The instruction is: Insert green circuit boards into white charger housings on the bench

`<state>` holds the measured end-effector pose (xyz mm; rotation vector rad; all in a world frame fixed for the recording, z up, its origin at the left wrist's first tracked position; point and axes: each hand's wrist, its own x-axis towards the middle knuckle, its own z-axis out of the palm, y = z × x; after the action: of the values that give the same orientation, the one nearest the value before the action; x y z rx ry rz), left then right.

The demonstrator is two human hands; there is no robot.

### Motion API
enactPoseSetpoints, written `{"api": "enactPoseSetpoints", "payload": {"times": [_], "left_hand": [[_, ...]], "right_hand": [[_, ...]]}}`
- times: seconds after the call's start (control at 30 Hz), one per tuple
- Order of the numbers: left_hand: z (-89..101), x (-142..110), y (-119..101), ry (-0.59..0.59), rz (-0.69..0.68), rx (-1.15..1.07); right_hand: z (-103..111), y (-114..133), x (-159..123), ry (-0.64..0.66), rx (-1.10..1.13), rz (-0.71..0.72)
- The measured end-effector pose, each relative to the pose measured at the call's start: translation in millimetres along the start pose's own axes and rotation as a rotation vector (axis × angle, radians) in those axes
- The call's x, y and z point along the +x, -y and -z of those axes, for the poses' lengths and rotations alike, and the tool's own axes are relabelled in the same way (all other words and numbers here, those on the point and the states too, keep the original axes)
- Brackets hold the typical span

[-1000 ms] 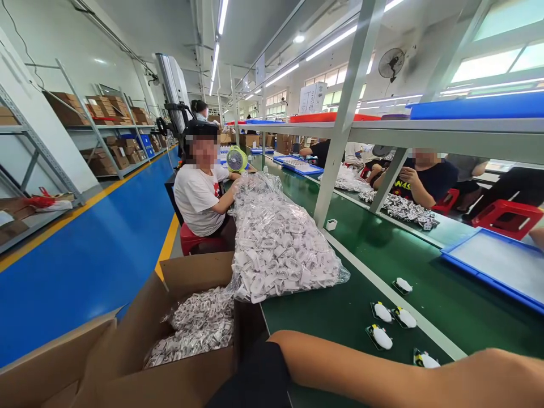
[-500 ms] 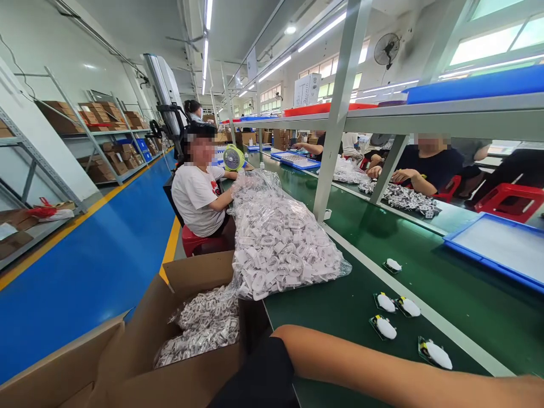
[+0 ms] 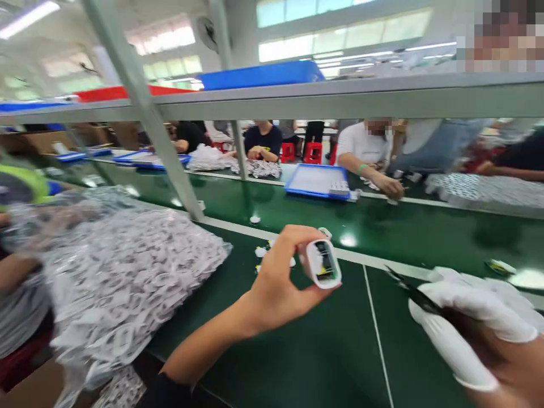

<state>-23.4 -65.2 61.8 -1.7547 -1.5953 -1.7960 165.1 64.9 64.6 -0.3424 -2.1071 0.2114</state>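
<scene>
My left hand (image 3: 272, 289) grips a small white plastic housing (image 3: 322, 264) between thumb and fingers, its open end facing me. Inside the housing, parts of a circuit board with a yellow piece show. At the right, my right hand (image 3: 480, 331), with white covers on its fingers, is closed around black tweezers (image 3: 420, 299). The tweezers' tips point left toward the housing and stay apart from it. Behind my left hand, several small circuit boards with white pads (image 3: 260, 251) lie on the dark green bench (image 3: 331, 351), partly hidden.
A large clear bag of white plastic parts (image 3: 127, 277) covers the bench's left side. A grey post (image 3: 144, 113) and shelf (image 3: 361, 107) stand beyond it. Across the green belt (image 3: 395, 226) are a blue tray (image 3: 317, 178) and co-workers. One co-worker's hand (image 3: 389, 187) reaches over the belt.
The view has swung right, from the aisle to the bench. My left hand, earlier at the right edge, now shows with the housing. My right hand and the tweezers have come into view.
</scene>
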Motion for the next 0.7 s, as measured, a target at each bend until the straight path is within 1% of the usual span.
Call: {"api": "enactPoseSetpoints", "payload": {"times": [0.03, 0.1, 0.23, 0.3, 0.33, 0.4, 0.5, 0.57, 0.63, 0.7], "left_hand": [[-2.1, -2.9, -1.3, -0.015, -0.044, -0.002], [-5.4, -7.7, -5.4, -0.045, -0.100, -0.007], [-8.2, -11.4, -12.2, -0.075, -0.139, 0.035], [-6.8, -11.7, -13.2, -0.053, -0.142, 0.052], [-5.1, -11.8, -13.6, -0.020, -0.123, 0.043], [0.2, -12.0, -14.5, 0.082, -0.041, -0.010], [10.7, -11.8, -17.7, 0.267, 0.124, -0.107], [17.0, -11.4, -20.7, 0.356, 0.188, -0.131], [20.9, -11.0, -23.7, 0.405, 0.224, -0.134], [22.2, -10.7, -26.0, 0.420, 0.243, -0.132]], "right_hand": [[10.9, 2.0, -3.7, -0.003, -0.036, 0.045], [18.5, 10.2, -7.6, -0.012, -0.081, 0.114], [12.1, 26.5, -6.6, -0.016, -0.091, 0.133], [12.0, 30.2, -4.6, -0.015, -0.118, 0.185], [13.0, 30.8, -3.9, -0.008, -0.126, 0.211], [16.2, 29.8, -3.9, -0.003, -0.106, 0.255], [21.3, 24.8, -9.6, -0.038, -0.036, 0.233], [24.8, 21.2, -15.5, -0.063, -0.017, 0.195], [28.6, 19.2, -19.6, -0.066, -0.008, 0.176], [32.2, 19.4, -19.8, -0.050, 0.006, 0.186]]}}
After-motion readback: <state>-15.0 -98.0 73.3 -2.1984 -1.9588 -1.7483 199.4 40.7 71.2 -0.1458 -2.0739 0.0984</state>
